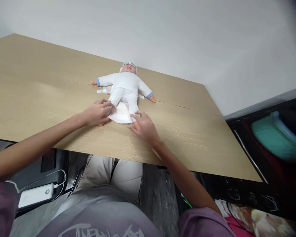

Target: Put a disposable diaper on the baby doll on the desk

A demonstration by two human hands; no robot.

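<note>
A baby doll (pixel 125 80) in a white suit with blue cuffs and a lettered white cap lies on its back, its arms spread and its feet towards me. Beneath its hips and between its legs an unfolded white diaper (pixel 120 113) is laid out, with a fastening tab (pixel 101 91) sticking out at the left. My left hand (pixel 100 112) has its fingers curled over the doll's lower leg on the left. On the other side, my right hand (pixel 146 126) closes around the lower leg, near the bare foot and the diaper's edge. My fingers partly cover both feet.
The wooden table (pixel 51 69) meets a pale wall (pixel 162 36) at the back. Below its front edge, a white power bank (pixel 36 196) with a cable rests on a dark seat at the left. A blurred teal item (pixel 277 136) is off to the right.
</note>
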